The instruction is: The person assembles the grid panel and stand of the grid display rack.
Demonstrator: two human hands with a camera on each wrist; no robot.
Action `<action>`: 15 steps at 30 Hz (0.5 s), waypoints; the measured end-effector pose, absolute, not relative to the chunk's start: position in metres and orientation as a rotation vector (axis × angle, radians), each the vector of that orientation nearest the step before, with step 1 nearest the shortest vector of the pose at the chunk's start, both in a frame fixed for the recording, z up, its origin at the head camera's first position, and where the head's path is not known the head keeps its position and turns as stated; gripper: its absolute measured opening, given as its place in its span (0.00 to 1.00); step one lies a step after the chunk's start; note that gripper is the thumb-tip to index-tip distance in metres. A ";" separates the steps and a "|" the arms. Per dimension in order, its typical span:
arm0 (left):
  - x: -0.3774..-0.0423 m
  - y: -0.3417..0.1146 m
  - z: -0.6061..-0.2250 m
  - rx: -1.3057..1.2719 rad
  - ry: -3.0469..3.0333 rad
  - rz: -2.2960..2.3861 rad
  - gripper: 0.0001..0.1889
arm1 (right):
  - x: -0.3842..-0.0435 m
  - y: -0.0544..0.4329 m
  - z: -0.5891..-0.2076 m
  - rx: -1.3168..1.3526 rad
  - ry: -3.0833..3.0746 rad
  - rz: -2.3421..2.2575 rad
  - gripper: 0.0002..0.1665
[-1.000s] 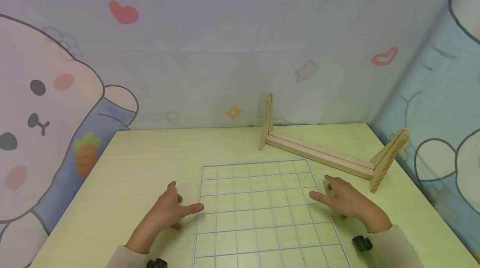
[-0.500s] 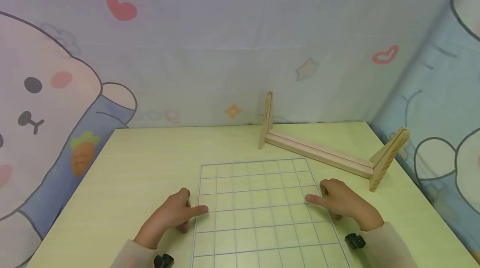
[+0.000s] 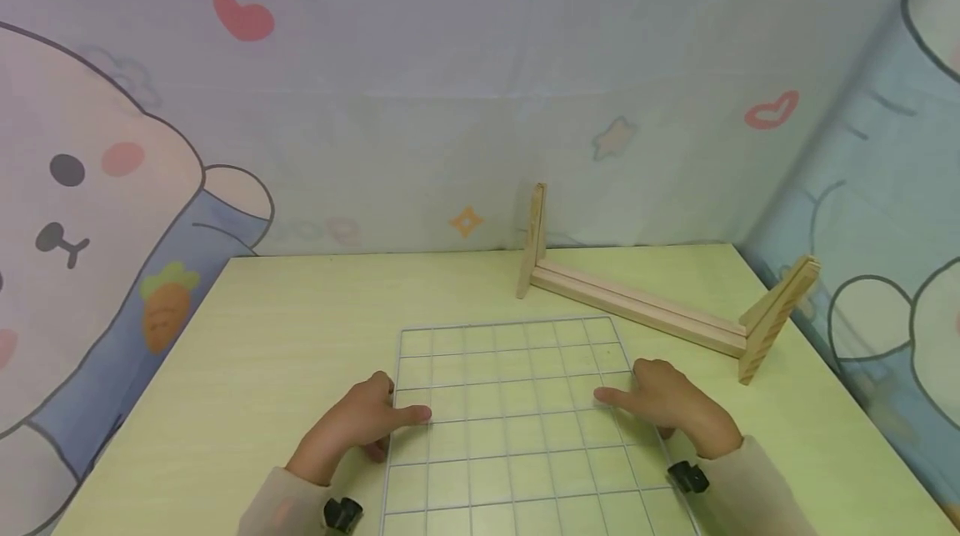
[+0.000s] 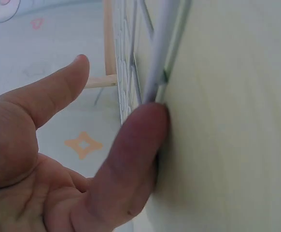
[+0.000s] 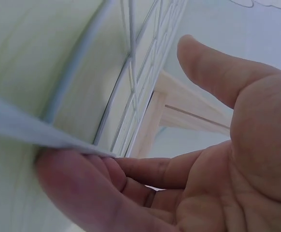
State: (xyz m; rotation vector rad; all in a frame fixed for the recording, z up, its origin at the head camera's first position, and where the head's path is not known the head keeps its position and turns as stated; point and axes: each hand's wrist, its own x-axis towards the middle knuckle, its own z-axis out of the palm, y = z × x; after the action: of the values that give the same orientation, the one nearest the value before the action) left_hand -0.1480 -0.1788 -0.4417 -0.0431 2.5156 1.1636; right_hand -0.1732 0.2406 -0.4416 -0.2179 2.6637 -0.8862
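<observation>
Left hand [image 3: 362,417], right hand [image 3: 666,399]: thumbs spread, nothing gripped; grid [image 3: 505,417] between, touching fingertips. Likely grasping step; thumbs should close.

I can read no words, brands, labels or numbers here. The only signs I make out are plain symbols printed on the pale lilac-grey fabric backdrop [image 3: 420,144] in front of me. High on its left stands a solid red heart [image 3: 243,17]; well apart, on the right, is a red heart drawn in thick outline [image 3: 772,111]. Low near the middle is an orange four-pointed star with an open centre [image 3: 467,222], and to its right, higher, a faded beige five-pointed star with a grey outline [image 3: 614,138]. My left wrist camera shows the orange star too, equally plainly.
</observation>
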 end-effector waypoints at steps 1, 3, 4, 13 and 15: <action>-0.148 -0.179 -0.442 -0.044 2.508 1.177 0.34 | -0.174 0.241 -0.441 -0.219 2.664 -0.880 0.32; -0.148 -0.180 -0.443 -0.047 2.501 1.198 0.39 | -0.176 0.242 -0.440 -0.215 2.647 -0.903 0.33; -0.148 -0.180 -0.443 -0.045 2.497 1.205 0.41 | -0.177 0.243 -0.440 -0.210 2.634 -0.920 0.34; -0.148 -0.181 -0.445 -0.045 2.456 1.258 0.42 | -0.182 0.258 -0.444 -0.129 2.516 -1.093 0.43; -0.149 -0.182 -0.445 -0.054 2.449 1.259 0.43 | -0.181 0.259 -0.446 -0.132 2.499 -1.122 0.44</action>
State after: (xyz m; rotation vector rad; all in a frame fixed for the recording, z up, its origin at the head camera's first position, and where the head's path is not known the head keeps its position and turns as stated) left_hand -0.1486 -0.1823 -0.4452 -0.0543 2.4490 1.2594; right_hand -0.1811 0.2587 -0.4456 -0.1319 2.4986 -1.1221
